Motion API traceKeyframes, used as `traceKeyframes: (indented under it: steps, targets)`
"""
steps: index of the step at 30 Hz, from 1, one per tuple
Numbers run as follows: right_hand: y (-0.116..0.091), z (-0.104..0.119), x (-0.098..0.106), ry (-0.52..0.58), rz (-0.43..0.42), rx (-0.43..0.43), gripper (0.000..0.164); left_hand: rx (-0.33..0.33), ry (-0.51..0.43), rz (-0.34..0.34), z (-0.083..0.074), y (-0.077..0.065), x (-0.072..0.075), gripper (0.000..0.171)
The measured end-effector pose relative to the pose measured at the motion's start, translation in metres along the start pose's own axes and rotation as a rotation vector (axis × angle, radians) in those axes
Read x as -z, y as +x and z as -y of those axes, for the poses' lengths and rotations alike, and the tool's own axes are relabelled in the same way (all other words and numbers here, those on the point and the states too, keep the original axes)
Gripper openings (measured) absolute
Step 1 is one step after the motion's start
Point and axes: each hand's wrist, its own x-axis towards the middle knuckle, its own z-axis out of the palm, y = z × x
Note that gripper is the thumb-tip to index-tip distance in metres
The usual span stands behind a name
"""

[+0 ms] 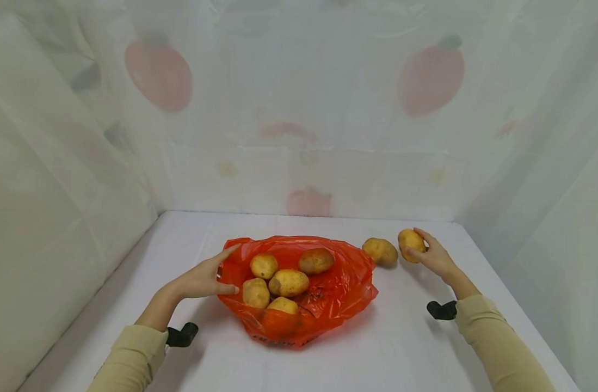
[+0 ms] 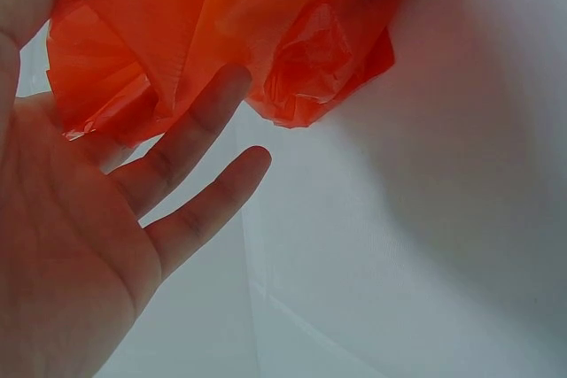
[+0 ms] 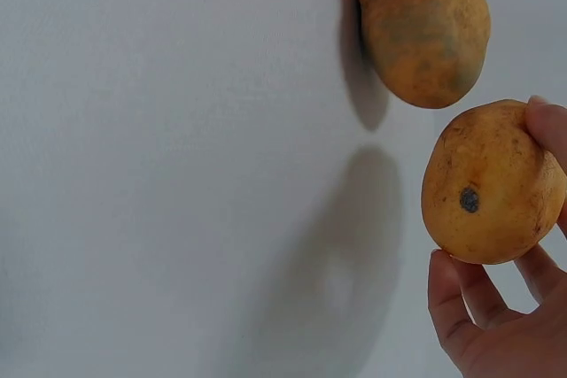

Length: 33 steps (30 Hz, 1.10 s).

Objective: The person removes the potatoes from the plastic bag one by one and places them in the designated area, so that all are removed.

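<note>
White table (image 1: 401, 340) | pale fruit-print sheeting (image 1: 357, 109) behind | left hand (image 1: 201, 279) spread wide at red bag (image 1: 340, 294) | right hand (image 1: 437, 259) grips potato (image 1: 410, 245)

Passage over near table (image 1: 401, 337), right of red bag (image 1: 350, 277); loose potato (image 1: 380, 252) blocks farther back.

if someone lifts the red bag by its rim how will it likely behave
The bag will probably be floppy, since its thin plastic looks creased and crumpled. It may sag at the bottom, as five potatoes show inside. Those could roll together, being rounded and clustered to one side.
</note>
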Motion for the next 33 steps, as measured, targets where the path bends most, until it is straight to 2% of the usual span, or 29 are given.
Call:
traceKeyframes:
  steps: [9, 19, 33]
  targets:
    - [0.004, -0.011, -0.003, 0.007, -0.001, -0.024, 0.081, -0.014, -0.004, 0.007, -0.003, 0.000, 0.001, 0.089]
    - [0.009, -0.018, -0.008, -0.059, -0.036, -0.021, 0.078, 0.023, 0.024, -0.013, -0.004, -0.001, 0.000, 0.090]
    - [0.010, -0.014, -0.011, -0.107, -0.032, -0.015, 0.075, 0.049, 0.016, -0.021, 0.002, 0.003, -0.003, 0.092]
